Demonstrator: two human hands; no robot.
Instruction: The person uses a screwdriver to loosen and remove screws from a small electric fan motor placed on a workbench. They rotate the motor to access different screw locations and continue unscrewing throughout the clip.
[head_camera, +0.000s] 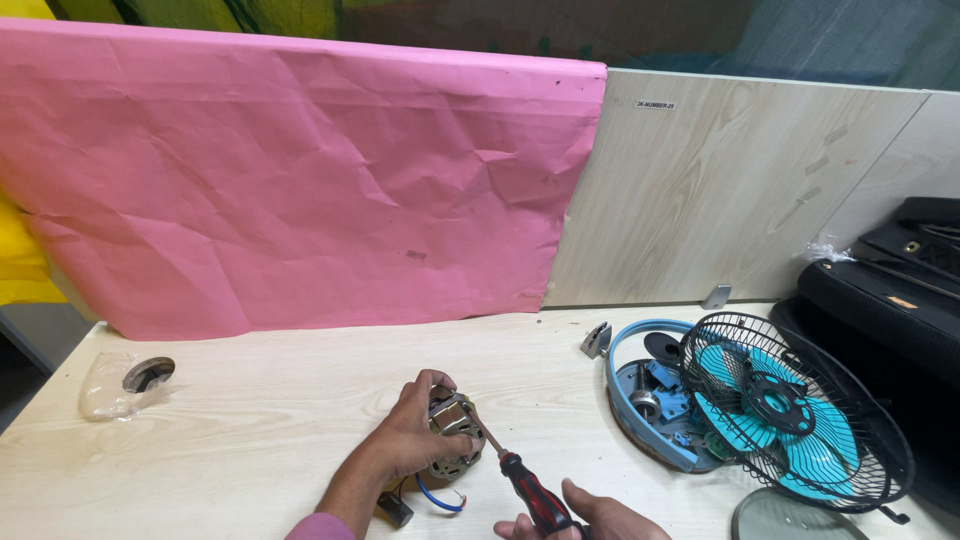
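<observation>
Left grip wrapped around small fan motor, held just above pale wooden counter near front edge. Right grip closed on red-and-black screwdriver, tip touching motor's right side. Blue and black wires trailing beneath motor. Well apart to the right: black fan grille over blue blades.

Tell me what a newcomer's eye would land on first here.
Likely the big crinkled pink paper sheet leaning against the back wall at left. Next, the black fan grille with teal blades on the table's right side. At bottom centre, the left hand grips a small motor while the right hand sets a red-and-black screwdriver to it.
</observation>
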